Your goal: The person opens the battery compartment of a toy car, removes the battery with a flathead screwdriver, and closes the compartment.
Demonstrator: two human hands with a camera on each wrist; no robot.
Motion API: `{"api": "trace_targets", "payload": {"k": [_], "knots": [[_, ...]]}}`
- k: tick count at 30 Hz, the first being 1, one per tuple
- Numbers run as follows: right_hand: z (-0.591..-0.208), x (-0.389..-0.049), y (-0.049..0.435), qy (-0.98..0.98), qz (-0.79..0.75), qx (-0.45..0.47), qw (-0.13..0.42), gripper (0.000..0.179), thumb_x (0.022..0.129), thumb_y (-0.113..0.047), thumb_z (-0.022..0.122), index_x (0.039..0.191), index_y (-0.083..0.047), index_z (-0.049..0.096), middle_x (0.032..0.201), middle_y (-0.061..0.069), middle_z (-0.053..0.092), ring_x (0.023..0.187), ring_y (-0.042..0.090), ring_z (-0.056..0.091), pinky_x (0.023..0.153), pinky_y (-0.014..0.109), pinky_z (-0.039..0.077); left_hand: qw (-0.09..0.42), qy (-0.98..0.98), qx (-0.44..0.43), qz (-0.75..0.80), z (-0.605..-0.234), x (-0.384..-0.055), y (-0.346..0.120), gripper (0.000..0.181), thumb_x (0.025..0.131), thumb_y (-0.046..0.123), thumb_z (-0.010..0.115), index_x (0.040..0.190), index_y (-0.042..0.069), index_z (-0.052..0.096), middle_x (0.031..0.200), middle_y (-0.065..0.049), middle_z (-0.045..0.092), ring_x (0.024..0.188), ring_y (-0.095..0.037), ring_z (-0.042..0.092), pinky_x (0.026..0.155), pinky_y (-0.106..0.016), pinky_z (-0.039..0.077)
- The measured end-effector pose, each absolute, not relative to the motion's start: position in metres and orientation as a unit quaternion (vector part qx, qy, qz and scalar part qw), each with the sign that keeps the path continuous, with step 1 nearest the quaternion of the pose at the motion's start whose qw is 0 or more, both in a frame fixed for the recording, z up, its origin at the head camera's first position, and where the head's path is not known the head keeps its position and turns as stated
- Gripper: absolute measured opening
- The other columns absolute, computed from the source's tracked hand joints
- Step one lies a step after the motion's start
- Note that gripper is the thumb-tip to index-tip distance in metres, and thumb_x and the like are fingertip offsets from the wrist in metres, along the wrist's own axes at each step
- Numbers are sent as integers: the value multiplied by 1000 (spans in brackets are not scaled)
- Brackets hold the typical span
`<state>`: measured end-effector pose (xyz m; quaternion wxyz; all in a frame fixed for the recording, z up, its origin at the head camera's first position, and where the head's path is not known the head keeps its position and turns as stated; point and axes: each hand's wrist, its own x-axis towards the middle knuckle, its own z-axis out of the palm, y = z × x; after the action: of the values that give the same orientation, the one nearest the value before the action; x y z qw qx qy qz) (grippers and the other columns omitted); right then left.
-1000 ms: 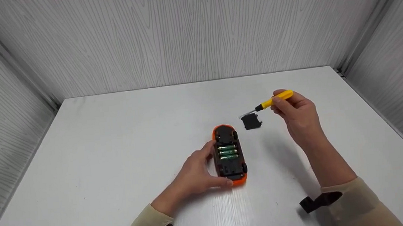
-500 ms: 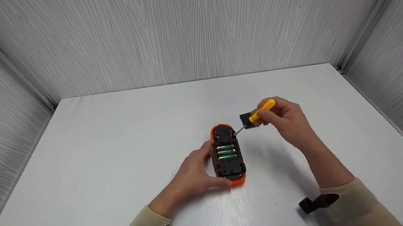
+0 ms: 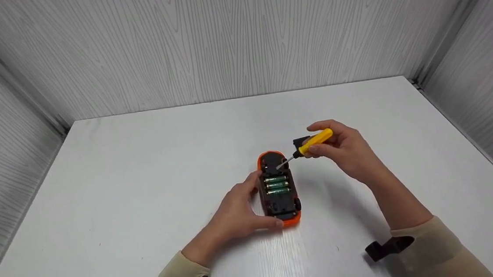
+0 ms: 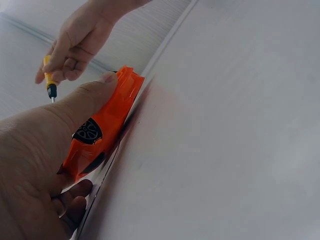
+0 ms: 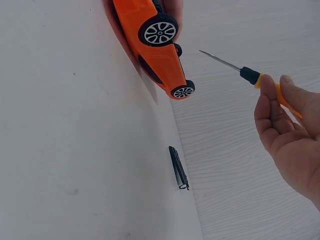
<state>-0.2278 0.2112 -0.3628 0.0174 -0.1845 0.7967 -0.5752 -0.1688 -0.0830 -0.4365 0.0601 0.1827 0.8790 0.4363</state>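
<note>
Toy car point(image 3: 282, 202): upside down on the table point(image 3: 144, 186), three batteries point(image 3: 277, 185) exposed.
Left hand point(image 3: 238, 213): curled round the car, thumb at its near end.
Right hand point(image 3: 349, 152): thumb and fingers pinch the screwdriver point(image 3: 318, 140).
Screwdriver: tilted, tip over the car's underside, apart from it.
Cover point(image 3: 301, 142): on the table, near the car's far end.

head view: black cover point(image 3: 299, 142) part-hidden behind right hand point(image 3: 346, 150) and screwdriver point(image 3: 316, 142); markings on green batteries point(image 3: 277, 185) too small to read. left wrist view: screwdriver's tip out of sight behind left hand point(image 4: 40, 150), itself cut by left edge. right wrist view: toy car point(image 5: 160, 61) cropped at top edge.
</note>
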Motion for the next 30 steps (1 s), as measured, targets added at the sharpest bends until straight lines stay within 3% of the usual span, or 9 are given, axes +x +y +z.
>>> {"api": "trace_targets", "payload": {"k": [5, 14, 20, 27, 30], "knots": [[-360, -228, 214, 782, -589, -199, 44, 39, 104, -6, 68, 141, -5, 58, 119, 20, 69, 101, 36, 75, 93, 34, 59, 52, 876, 191, 439, -436, -169, -83, 115, 65, 51, 99, 162, 31, 41, 123, 6, 63, 114, -18, 56, 104, -45, 46], [-360, -228, 215, 778, -593, -206, 31, 23, 104, -15, 71, 123, -1, 68, 117, 18, 70, 100, 37, 73, 92, 36, 60, 64, 882, 181, 431, -436, -168, -83, 117, 65, 54, 98, 164, 35, 37, 128, 4, 61, 118, -18, 55, 105, -45, 45], [-359, -228, 216, 782, -586, -213, 12, 26, 103, -13, 72, 126, -1, 68, 117, 16, 71, 100, 32, 74, 91, 33, 59, 66, 883, 179, 430, -437, -169, -83, 118, 66, 54, 98, 164, 36, 36, 129, 4, 61, 118, -18, 55, 106, -45, 45], [-357, -227, 213, 813, -539, -219, -16, 23, 105, -11, 68, 127, -4, 67, 118, 9, 75, 103, 36, 70, 91, 27, 57, 64, 881, 183, 431, -437, -169, -83, 118, 66, 54, 98, 164, 35, 36, 130, 4, 61, 119, -18, 55, 106, -45, 45], [-357, -225, 212, 828, -515, -220, -18, 20, 106, -13, 68, 124, -5, 67, 114, 7, 75, 97, 29, 70, 87, 28, 57, 59, 879, 190, 434, -437, -169, -83, 116, 66, 53, 99, 163, 35, 38, 126, 7, 62, 117, -18, 55, 105, -45, 45]]}}
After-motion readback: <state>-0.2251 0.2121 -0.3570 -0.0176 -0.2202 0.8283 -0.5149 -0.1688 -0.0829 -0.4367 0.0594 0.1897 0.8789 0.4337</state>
